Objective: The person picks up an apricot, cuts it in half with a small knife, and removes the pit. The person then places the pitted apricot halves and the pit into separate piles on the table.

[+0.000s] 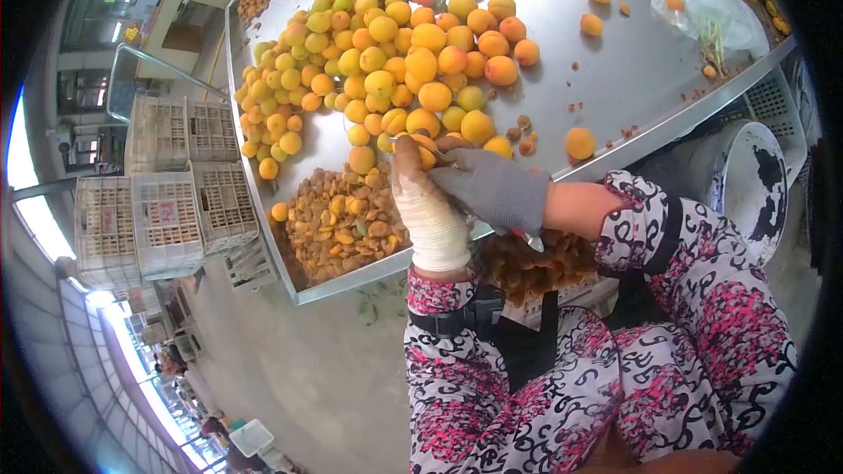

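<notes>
My left hand (428, 215), in a white glove stained brown at the fingers, is closed around an apricot (427, 157) at the table's near edge. My right hand (499, 186), in a grey glove, presses against it with curled fingers. From below the right palm sticks out the red and silver end of a small hand tool (529, 240); its working end is hidden. Just beyond both hands lies a big heap of yellow-orange apricots (386, 53), some greenish. Left of my left hand is a brown pile of apricot pits and scraps (342, 224).
The metal table (544, 96) has a raised rim. A clear plastic bag (707, 4) lies at its far right. Below my hands stands a crate of brown apricot pieces (544, 268). A white bucket (751, 189) is at right, stacked crates (167, 219) at left. People are in the distance.
</notes>
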Motion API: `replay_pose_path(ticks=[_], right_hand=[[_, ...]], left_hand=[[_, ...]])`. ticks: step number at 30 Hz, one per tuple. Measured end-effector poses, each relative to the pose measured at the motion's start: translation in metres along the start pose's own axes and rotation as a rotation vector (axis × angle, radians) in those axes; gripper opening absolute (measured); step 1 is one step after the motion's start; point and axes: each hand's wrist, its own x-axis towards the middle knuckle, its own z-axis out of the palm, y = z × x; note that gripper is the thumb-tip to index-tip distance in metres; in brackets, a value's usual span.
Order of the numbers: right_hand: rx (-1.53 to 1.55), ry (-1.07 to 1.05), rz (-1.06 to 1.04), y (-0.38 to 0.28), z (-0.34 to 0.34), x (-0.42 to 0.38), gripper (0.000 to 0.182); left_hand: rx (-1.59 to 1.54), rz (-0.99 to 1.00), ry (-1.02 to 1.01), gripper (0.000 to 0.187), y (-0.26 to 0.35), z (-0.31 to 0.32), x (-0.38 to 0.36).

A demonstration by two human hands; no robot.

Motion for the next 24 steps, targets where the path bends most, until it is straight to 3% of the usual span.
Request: replay_pose_path(ticks=[2,4,5,6,8,9,10,11,12,15,20,23,24], right_hand=[[-0.469,0.146,-0.392,0.011,-0.003,-0.001,0.033],[-0.532,0.063,-0.375,0.016,-0.015,0.001,0.031],[-0.581,-0.022,-0.361,0.016,-0.019,0.001,0.030],[-0.583,-0.022,-0.361,0.014,-0.022,0.001,0.030],[-0.533,0.039,-0.393,0.005,-0.030,0.000,0.029],[-0.536,0.039,-0.388,-0.003,-0.029,0.000,0.029],[-0.384,0.059,-0.088,-0.014,-0.025,-0.002,0.028],[-0.225,0.078,0.208,-0.021,-0.020,-0.003,0.028],[-0.225,0.078,0.207,-0.024,-0.018,-0.004,0.028],[-0.326,0.052,0.272,-0.025,-0.015,-0.002,0.034],[-0.275,0.082,0.192,-0.027,-0.015,-0.001,0.037],[-0.221,0.026,0.191,-0.023,-0.014,-0.001,0.030],[-0.220,0.023,0.193,-0.017,-0.015,-0.002,0.030]], left_hand=[[-0.038,-0.069,-0.093,0.042,0.004,-0.004,0.000],[0.215,0.171,-0.233,0.044,0.001,-0.008,0.005],[0.724,0.459,-0.273,0.021,0.006,-0.009,0.004],[0.722,0.460,-0.274,0.021,0.007,-0.010,0.004],[-0.123,-0.016,-0.339,0.043,0.008,-0.009,0.006],[0.723,0.493,-0.297,0.045,0.004,-0.005,0.006],[0.720,0.488,-0.301,0.045,0.002,-0.001,0.005],[0.249,0.205,-0.210,0.046,0.002,0.002,0.003],[-0.219,-0.076,-0.109,0.048,0.002,0.007,0.000],[-0.155,-0.029,-0.058,0.053,0.005,0.015,-0.004],[-0.054,-0.051,-0.050,0.055,0.013,0.009,-0.005],[0.094,-0.011,-0.021,0.052,0.004,-0.005,0.002],[0.332,0.215,-0.040,0.046,-0.006,-0.012,0.006]])
